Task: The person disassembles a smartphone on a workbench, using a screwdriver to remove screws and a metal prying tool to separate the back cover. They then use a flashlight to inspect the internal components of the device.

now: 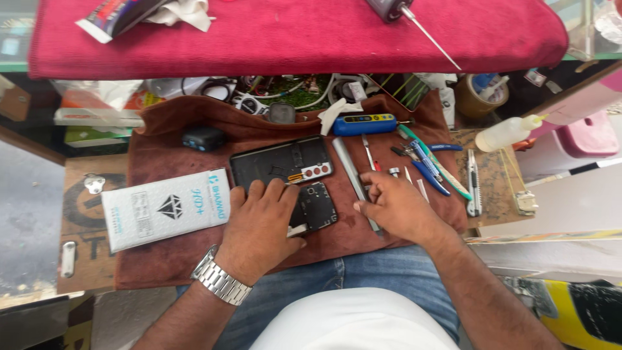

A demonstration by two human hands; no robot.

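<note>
The person sits with a board across the lap, covered by a brown cloth (168, 259). The left hand (262, 223), with a metal watch (220, 280) on its wrist, lies palm down, fingers spread and flat, pressing on the near edge of an opened phone (282, 167) that rests face down on the cloth. It grips nothing; it only holds the phone in place. Just right of this hand, touching the phone's lower corner, lies a small dark inner cover (317, 206), partly under the thumb side of the hand.

The right hand (395, 207) comes in from the lower right, wrist bent inward, knuckles up. Its fingers curl down onto the cloth where a long grey metal tool (350, 170) lies slanted beside the phone. The fingertips touch or pinch at the tool's lower part, but whether they have closed on it cannot be told, since the hand hides that spot.

Left of the phone lies a white flat box (165, 209). Beyond the right hand sit a blue and yellow device (364, 124), tweezers (368, 150), blue-handled pliers (427, 170) and a white squeeze bottle (506, 133). A red towel (291, 32) covers the shelf above.
</note>
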